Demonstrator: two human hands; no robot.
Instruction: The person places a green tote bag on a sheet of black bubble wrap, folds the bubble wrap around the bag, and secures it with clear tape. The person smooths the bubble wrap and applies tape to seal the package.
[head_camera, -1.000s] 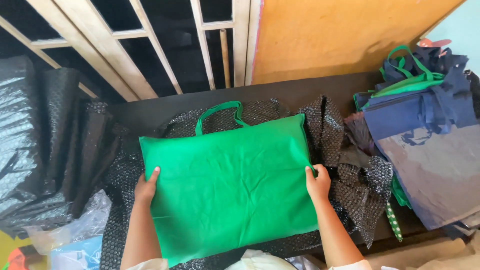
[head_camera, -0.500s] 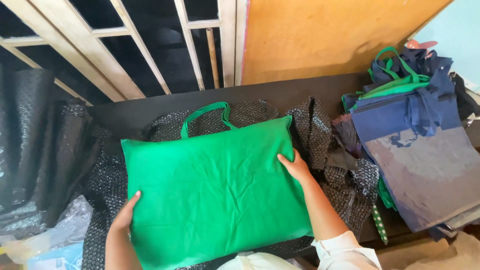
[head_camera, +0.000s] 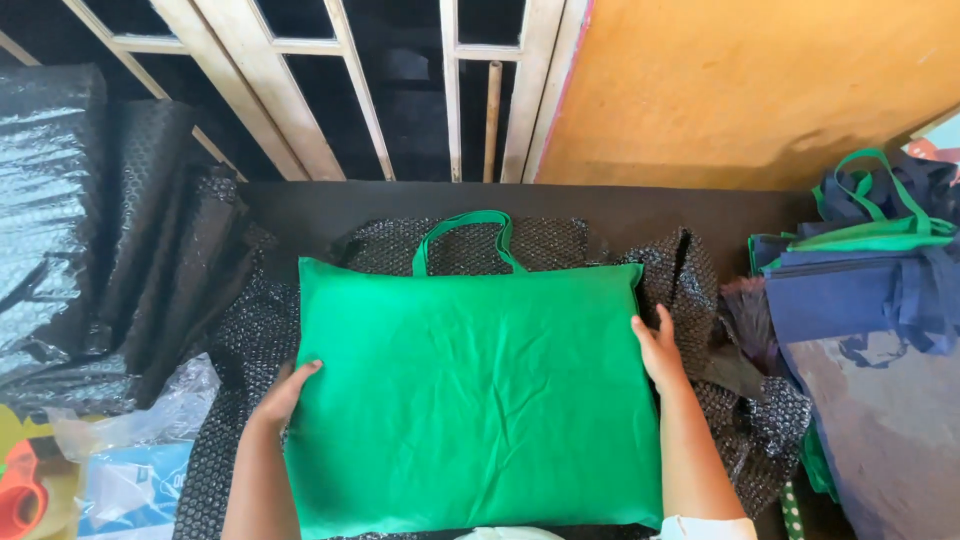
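Head view, landmark: the flat green fabric bag with two loop handles (head_camera: 475, 400), lying face up in the middle of the dark table (head_camera: 620, 210), handles pointing away from the person.
Left hand (head_camera: 285, 392): at the bag's left edge, fingers curled over onto the cloth; it looks like a light hold on the edge, though the thumb is hidden, so I cannot tell if it pinches.
Right hand (head_camera: 658, 348): flat against the bag's right edge, fingers spread and pointing away, pressing rather than gripping.
Why so, as I judge it: a hand on each side keeps the stuffed bag square and steady.
Beneath the bag: black bubble-wrap sheet (head_camera: 700, 290), crumpled, sticking out all round.
Right of the bag: stack of navy and green fabric bags (head_camera: 860, 290), close by.
Left of the bag: rolled black bubble wrap (head_camera: 110, 250), then clear plastic packets (head_camera: 140, 450) nearer the person.
Beyond the bag: pale wooden frame (head_camera: 300, 110) and orange board (head_camera: 750, 90).
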